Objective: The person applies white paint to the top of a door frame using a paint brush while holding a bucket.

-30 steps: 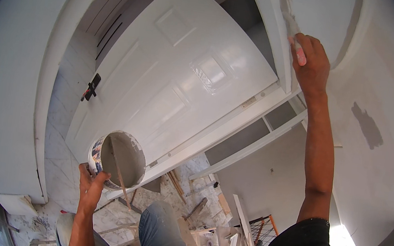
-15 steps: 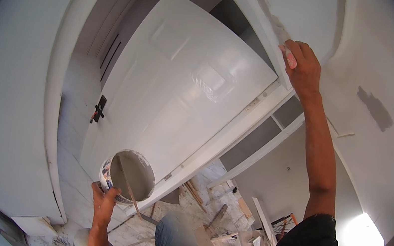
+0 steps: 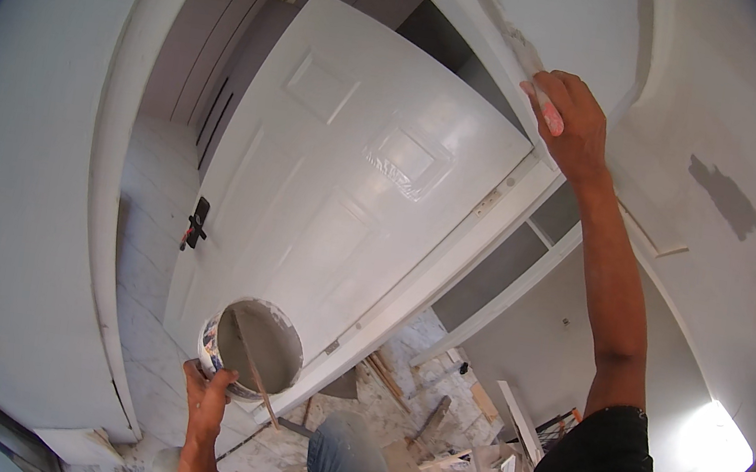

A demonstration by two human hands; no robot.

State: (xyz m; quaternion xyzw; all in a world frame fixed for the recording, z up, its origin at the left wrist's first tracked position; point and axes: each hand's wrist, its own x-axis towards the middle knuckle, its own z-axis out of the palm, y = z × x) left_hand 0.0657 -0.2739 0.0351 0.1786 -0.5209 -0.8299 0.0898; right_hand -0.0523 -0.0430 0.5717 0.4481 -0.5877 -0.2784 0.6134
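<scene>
My left hand (image 3: 206, 397) grips the lower side of a white bucket (image 3: 209, 344) with a printed label. The bucket is tilted, its mouth toward me, and grey paste (image 3: 284, 366) shows inside. A thin wooden stick (image 3: 257, 378) leans out over the rim. Up at the right, my right hand (image 3: 574, 133) is closed around the pink handle of a putty knife (image 3: 553, 119). It is held against the wall along the edge of the door frame (image 3: 510, 37), where greyish smears run. My fingers hide most of the blade.
A white panelled door (image 3: 298, 186) with a black lever handle (image 3: 197, 222) stands in the frame. Wood offcuts and debris (image 3: 433, 427) litter the marble-look floor below. A dark grey patch (image 3: 725, 198) marks the wall at right; strong light (image 3: 718, 446) enters low right.
My right hand with the putty knife has slid slightly up and left along the frame edge. The bucket sits a little lower and farther right in view, still in my left hand.
</scene>
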